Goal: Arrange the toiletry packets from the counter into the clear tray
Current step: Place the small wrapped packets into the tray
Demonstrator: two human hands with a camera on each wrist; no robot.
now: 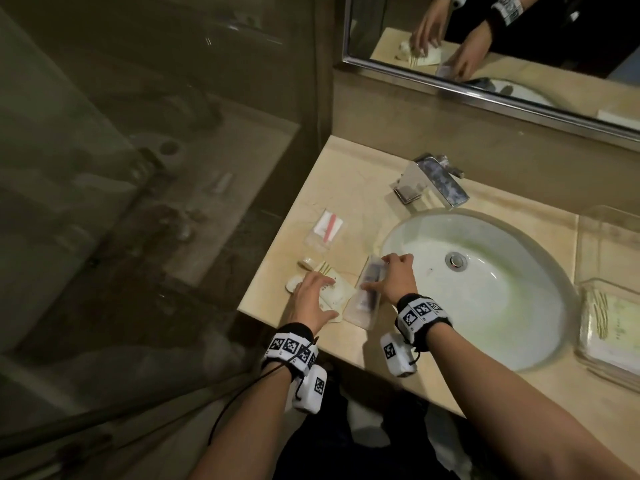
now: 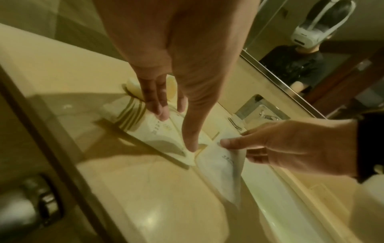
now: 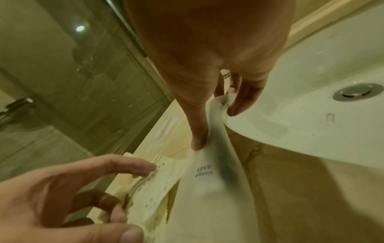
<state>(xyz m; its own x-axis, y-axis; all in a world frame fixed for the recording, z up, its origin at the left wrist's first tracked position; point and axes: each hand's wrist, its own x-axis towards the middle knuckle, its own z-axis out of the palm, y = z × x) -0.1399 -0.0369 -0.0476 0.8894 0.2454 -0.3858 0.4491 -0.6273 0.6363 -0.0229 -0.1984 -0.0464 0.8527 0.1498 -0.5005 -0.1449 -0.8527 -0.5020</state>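
Observation:
Several cream toiletry packets point(image 1: 341, 294) point(image 2: 149, 129) point(image 3: 153, 185) lie fanned on the beige counter point(image 1: 349, 188), left of the sink. My left hand point(image 1: 313, 294) point(image 2: 176, 131) point(image 3: 124, 189) rests on them with spread fingers. My right hand point(image 1: 379, 275) point(image 2: 236, 148) point(image 3: 216, 128) pinches the far end of a long frosted packet point(image 1: 363, 306) point(image 2: 222, 167) point(image 3: 207, 180) with a dark item inside, lying beside the cream ones. The clear tray point(image 1: 602, 284) stands at the far right with a cream packet point(image 1: 609, 320) in it.
A clear packet with a pink item point(image 1: 325, 226) and small round soaps point(image 1: 306, 263) lie further back on the counter. The white basin point(image 1: 485, 299) and chrome faucet point(image 1: 433, 183) separate the packets from the tray. A glass partition point(image 1: 173, 202) borders the left; a mirror point(image 1: 485, 46) hangs behind.

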